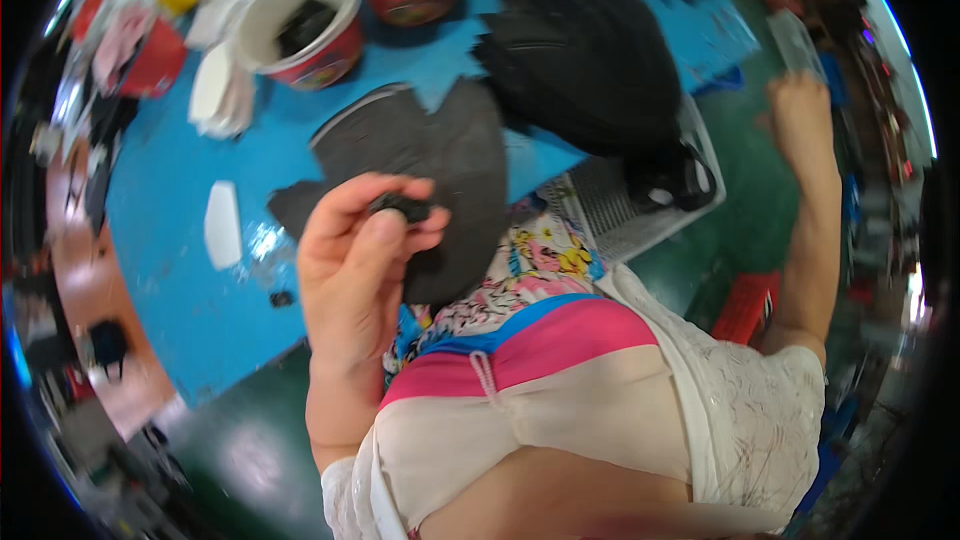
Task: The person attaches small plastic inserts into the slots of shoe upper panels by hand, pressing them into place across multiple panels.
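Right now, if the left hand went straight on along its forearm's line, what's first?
Likely the dark grey sheet: the left hand, pinching a small black piece, points across it. The hand's height is unclear, so it might pass over.

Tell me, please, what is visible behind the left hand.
Behind the left hand, which pinches a small black piece, dark grey cut material shows, with the blue table to its left. Whatever the hand itself covers cannot be seen.

The small black bit (402, 207) looks lumpy and lies sideways, pinched in the left hand (358, 250). A clear, blurry thing (793, 38) is by the right hand (802, 112).
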`<action>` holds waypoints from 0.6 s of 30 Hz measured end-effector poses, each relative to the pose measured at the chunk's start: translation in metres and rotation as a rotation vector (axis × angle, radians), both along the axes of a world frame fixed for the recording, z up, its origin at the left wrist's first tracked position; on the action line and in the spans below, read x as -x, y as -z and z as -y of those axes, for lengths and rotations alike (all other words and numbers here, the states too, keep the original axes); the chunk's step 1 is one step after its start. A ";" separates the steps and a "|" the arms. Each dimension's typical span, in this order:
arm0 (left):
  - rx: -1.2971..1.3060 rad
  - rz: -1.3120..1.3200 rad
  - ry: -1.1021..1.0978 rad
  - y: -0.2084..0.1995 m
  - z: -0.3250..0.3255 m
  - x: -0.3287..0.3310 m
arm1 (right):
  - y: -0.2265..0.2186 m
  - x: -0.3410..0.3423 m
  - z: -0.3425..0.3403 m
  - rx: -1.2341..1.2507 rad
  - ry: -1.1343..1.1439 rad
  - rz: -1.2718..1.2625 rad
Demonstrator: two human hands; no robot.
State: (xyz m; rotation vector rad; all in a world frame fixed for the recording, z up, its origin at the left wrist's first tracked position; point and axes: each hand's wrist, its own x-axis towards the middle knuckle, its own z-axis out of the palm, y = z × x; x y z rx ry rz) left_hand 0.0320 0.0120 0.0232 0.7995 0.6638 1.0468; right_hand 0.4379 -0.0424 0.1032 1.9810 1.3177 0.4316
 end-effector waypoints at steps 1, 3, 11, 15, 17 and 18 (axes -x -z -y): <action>-0.019 0.024 0.049 0.000 -0.001 0.005 | -0.002 -0.049 0.029 -0.460 -0.389 -0.137; -0.040 0.052 0.113 0.004 -0.006 -0.002 | -0.012 -0.048 0.059 -0.751 -0.296 -0.469; -0.043 0.160 0.132 0.008 0.000 0.001 | 0.005 -0.059 0.057 -1.066 0.280 -0.647; -0.014 0.159 0.098 0.006 0.007 0.001 | 0.040 -0.061 0.050 -1.150 0.016 -0.925; -0.013 0.132 0.056 0.007 0.009 -0.001 | 0.043 0.013 0.024 -1.115 -0.068 -1.137; -0.020 0.100 0.038 0.009 0.010 -0.001 | 0.039 0.058 0.010 -1.091 -0.130 -1.293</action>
